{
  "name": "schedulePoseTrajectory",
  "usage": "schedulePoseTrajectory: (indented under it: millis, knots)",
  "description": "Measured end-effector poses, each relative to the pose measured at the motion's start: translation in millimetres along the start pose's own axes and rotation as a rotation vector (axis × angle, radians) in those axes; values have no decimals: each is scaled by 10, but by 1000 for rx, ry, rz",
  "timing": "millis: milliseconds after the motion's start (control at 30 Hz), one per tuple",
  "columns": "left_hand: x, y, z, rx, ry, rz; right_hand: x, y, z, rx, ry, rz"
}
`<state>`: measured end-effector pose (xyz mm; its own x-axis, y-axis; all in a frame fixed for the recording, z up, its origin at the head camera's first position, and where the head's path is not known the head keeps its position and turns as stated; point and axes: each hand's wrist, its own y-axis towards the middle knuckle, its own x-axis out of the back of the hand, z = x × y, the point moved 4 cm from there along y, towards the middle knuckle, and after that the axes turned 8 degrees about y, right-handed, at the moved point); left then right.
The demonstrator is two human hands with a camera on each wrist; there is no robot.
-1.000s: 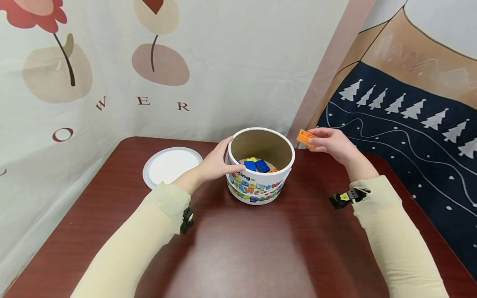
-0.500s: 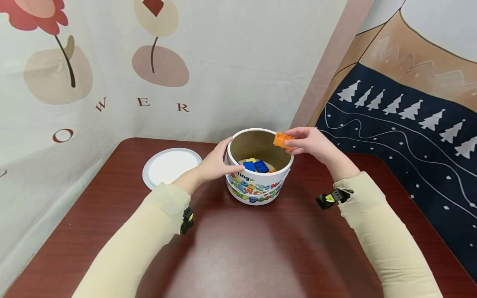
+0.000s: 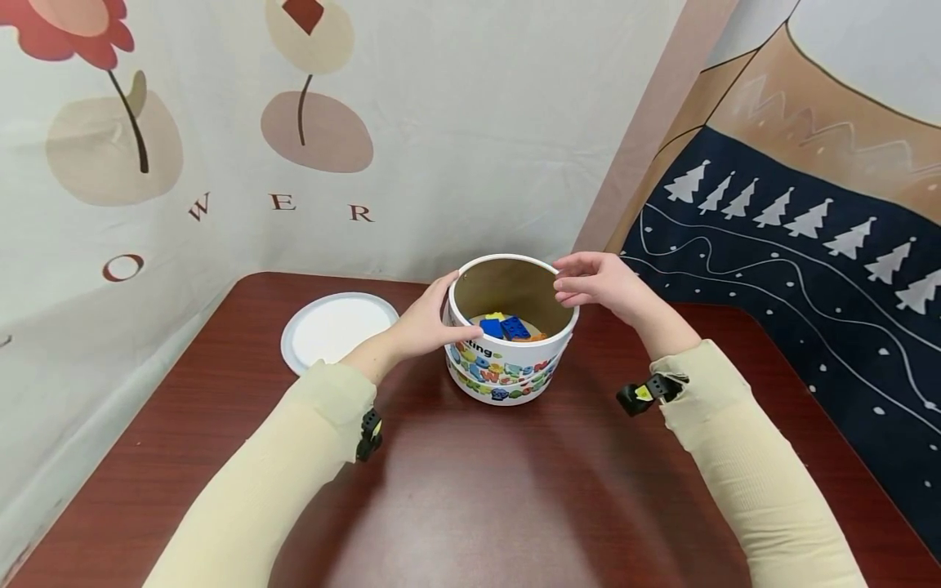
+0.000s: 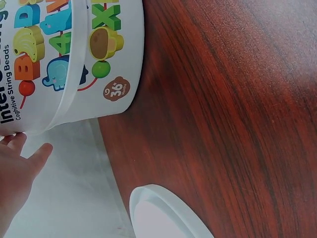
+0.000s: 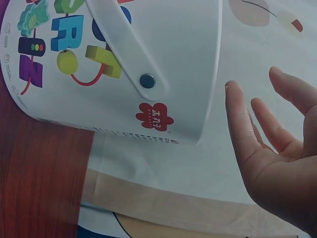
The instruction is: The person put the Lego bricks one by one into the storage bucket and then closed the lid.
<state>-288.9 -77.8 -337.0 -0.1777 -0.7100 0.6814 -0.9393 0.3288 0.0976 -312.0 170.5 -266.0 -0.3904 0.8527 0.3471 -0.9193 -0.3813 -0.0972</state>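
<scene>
A white round bucket (image 3: 507, 367) with printed coloured letters stands upright on the table in the head view, its top uncovered. Inside lie toy building bricks: two blue bricks (image 3: 516, 328), a bit of yellow brick (image 3: 496, 316) and some orange brick (image 3: 538, 336), partly hidden by the front rim. My left hand (image 3: 422, 322) rests spread against the bucket's left side, thumb near the front rim; its fingers touch the edge in the left wrist view. At the right rim hovers my right hand (image 3: 599, 283), fingers parted and holding nothing; the right wrist view shows it apart from the wall.
A white round lid (image 3: 341, 327) lies on the dark red-brown table (image 3: 470, 490), left of the bucket. Behind the table hangs a pale printed cloth (image 3: 456, 147). A dark tree-patterned cloth (image 3: 794, 286) is at the right. The bucket's handle (image 5: 126, 54) hangs along its side.
My right hand has come left to the bucket's rim and let go of an orange brick; more orange now shows inside. The left hand has stayed in place.
</scene>
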Motion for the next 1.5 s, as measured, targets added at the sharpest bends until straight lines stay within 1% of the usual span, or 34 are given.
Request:
schedulePoseTrajectory:
  millis: [400,600,767,900,1000,1167,1300,1400,1500]
  knots:
    - [22,-9,-22,-8,1,15,-24,-11,26,4,-6,-15]
    - [63,-40,-20,7,30,22,-64,-13,60,6,-7,-13]
    - [156,-84,15,54,78,24,-136,12,85,8,-12,-17]
    - [302,-123,62,86,109,5,-236,44,137,5,-4,-31]
    - [443,-162,133,97,122,-15,-354,80,208,7,18,-43]
    - [743,-299,344,143,131,-44,-689,190,371,17,93,-34]
    - [973,-475,561,204,147,-55,-1028,295,452,15,150,-30]
    - [1124,-621,732,253,172,-74,-1288,370,511,16,161,-16]
    - [1233,-763,892,312,189,-95,-1533,420,567,14,156,5]
